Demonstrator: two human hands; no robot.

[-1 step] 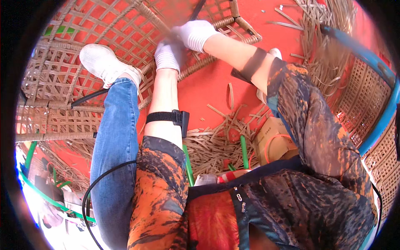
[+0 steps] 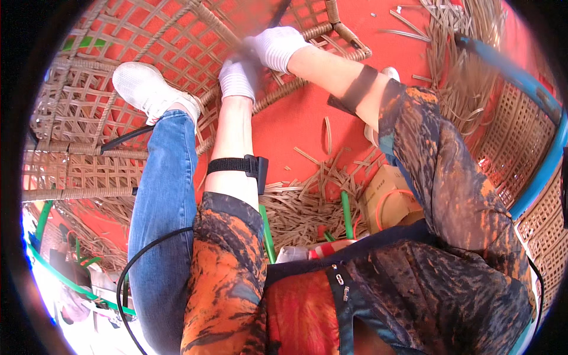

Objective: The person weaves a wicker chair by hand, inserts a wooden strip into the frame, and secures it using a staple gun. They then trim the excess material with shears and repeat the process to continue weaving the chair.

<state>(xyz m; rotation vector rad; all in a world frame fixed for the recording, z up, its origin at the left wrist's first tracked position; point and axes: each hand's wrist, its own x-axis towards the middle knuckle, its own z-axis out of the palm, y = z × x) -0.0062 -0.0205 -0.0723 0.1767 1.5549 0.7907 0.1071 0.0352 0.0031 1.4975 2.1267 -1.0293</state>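
Observation:
A large woven rattan frame, with an open lattice of flat brown strips and cord-wrapped bars, fills the upper left. Both my hands wear white gloves with grey stripes and meet close together at its wrapped bars. My left hand is nearer to me. Just beyond it and to the right is my right hand. A dark smudge blurs the fingers of both, so their grip and anything between them cannot be made out. From behind the hands a dark bar slants upward. My white shoe rests against the lattice.
Loose strip offcuts litter the red floor. A bundle of strips lies upper right, beside a woven piece with a blue curved rim. Near my lap are a cardboard box and green legs. A black cable crosses my jeans.

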